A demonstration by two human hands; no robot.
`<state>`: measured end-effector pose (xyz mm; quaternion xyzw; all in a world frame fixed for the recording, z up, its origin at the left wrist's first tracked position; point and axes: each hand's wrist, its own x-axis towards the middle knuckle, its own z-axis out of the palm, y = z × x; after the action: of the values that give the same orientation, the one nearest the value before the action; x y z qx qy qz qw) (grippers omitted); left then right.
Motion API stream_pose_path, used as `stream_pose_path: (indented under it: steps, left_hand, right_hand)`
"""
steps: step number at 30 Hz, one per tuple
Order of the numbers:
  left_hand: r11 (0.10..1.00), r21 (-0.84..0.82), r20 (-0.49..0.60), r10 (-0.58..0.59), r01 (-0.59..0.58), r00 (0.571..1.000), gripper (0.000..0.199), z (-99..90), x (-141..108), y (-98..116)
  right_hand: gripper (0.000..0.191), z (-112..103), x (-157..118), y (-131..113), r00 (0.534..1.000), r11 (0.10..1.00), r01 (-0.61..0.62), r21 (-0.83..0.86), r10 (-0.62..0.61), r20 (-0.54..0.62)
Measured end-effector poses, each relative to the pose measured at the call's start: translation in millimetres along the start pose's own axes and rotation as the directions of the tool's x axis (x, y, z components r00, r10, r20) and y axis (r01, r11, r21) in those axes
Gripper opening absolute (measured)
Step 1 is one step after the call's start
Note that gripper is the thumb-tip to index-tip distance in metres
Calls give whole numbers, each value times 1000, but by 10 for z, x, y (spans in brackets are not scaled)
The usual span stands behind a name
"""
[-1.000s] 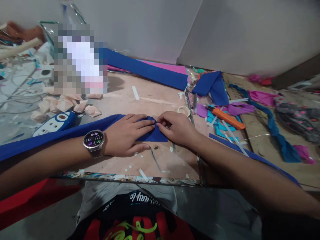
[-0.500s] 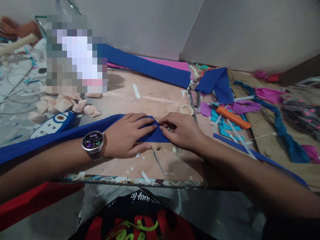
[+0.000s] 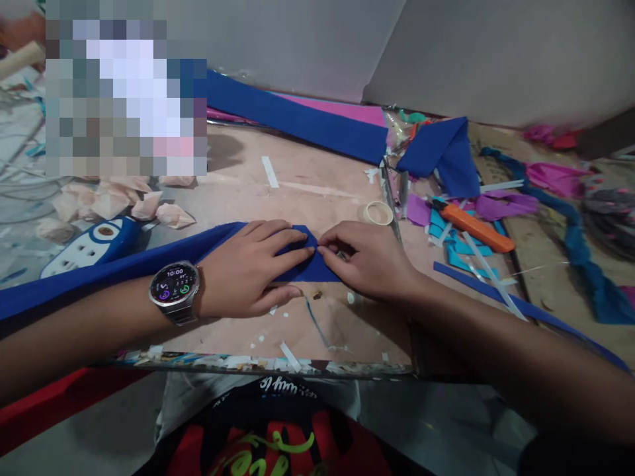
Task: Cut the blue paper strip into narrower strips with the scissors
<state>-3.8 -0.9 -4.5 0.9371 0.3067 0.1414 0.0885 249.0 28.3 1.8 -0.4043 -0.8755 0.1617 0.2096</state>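
Note:
A long blue fabric strip (image 3: 315, 270) runs in from the left edge, passes behind my left forearm and ends in an angled fold under my hands. My left hand (image 3: 243, 268), with a watch (image 3: 174, 287) on its wrist, lies flat on the strip, fingers stretched to the right and slightly apart. At the right end, my right hand (image 3: 374, 254) is closed, thumb and index finger pinched on the upper edge of the fold. The fingertips of both hands almost meet there. The strip's far right end is partly hidden under my right hand.
Behind my hands lie a roll of tape (image 3: 378, 213) and another blue strip (image 3: 297, 125). An orange cutter knife (image 3: 476, 228) rests among scraps at right. On the left are a power strip (image 3: 92, 248) and crumpled peach pieces (image 3: 116, 198). The table's front edge (image 3: 248, 365) is near.
The view has shifted slightly, so the background sits a little differently. Both hands keep nearly the same place on the blue fabric, with the right fingertips still pinched at the fold.

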Motion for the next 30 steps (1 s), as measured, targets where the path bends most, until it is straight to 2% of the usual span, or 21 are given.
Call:
stream_pose_path:
  steps: [4, 11, 30]
  left_hand:
    - [997, 4, 50, 83, -83, 995, 56, -2, 13, 5]
    - [997, 47, 85, 51, -55, 995, 59, -11, 20, 3]
    - [999, 30, 81, 37, -40, 996, 59, -11, 26, -4]
  right_hand:
    - [8, 10, 7, -1, 997, 997, -75, 11, 75, -31]
    - [8, -1, -2, -12, 992, 992, -117, 36, 118, -42]
    - [15, -3, 3, 45, 997, 997, 74, 33, -73, -38]
